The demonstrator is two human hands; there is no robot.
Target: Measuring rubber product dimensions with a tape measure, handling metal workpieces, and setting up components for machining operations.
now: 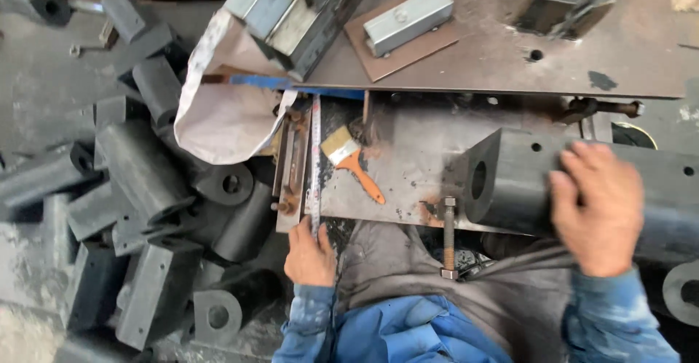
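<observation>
Rubber fills my right hand (601, 206): its grip is spread flat on top of the black block (582, 188), which lies on the steel counter (408, 166) with its round hole facing left. My left hand (309, 254) is closed on the lower end of a tape (315, 159) running up the counter's left edge. A brush (353, 160) lies between tape and block, and a bolt (448, 235) stands just beside the block.

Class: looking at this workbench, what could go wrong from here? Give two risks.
1. The heavy black block under the right hand overhangs the plate's front edge; it might slip onto the lap.
2. The left hand holds the tape measure beside rusty bolts; skin could get scraped.
</observation>
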